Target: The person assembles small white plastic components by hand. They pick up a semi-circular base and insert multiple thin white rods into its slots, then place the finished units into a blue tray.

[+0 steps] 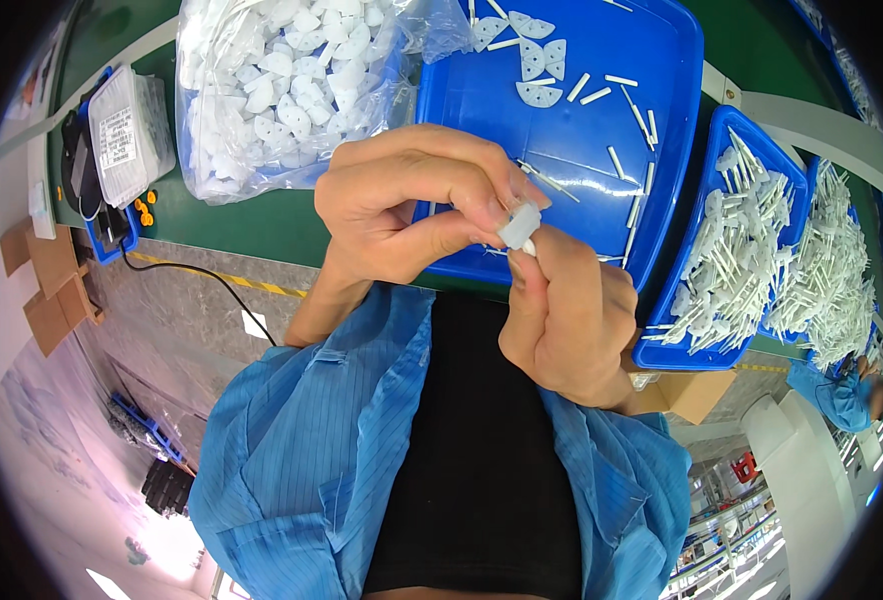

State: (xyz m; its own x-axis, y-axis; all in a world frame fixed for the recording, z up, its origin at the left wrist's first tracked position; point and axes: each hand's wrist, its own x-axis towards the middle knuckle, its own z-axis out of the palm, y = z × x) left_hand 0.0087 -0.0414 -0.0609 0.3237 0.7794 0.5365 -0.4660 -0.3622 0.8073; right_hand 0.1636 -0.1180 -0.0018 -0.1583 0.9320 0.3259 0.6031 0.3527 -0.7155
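Between the thumb and fingers of my left hand [412, 205] is a small translucent white plastic piece [522, 224]. My right hand [577, 310] pinches a thin white rod [530, 247] against the underside of that piece; most of the rod is hidden by the fingers. Both hands are closed and meet over the near edge of a large blue tray [472, 100]. Inside the tray lie several fan-shaped white plates [532, 60] with small holes, and scattered short white rods [617, 162].
At the far left stands a clear plastic bag [292, 85] full of white plates. Left of it is a lidded plastic box [132, 135] beside orange bits [145, 210]. Rightward, blue bins [690, 268] hold heaped rod-and-plate pieces [732, 245]. Another person [842, 393] appears far right.
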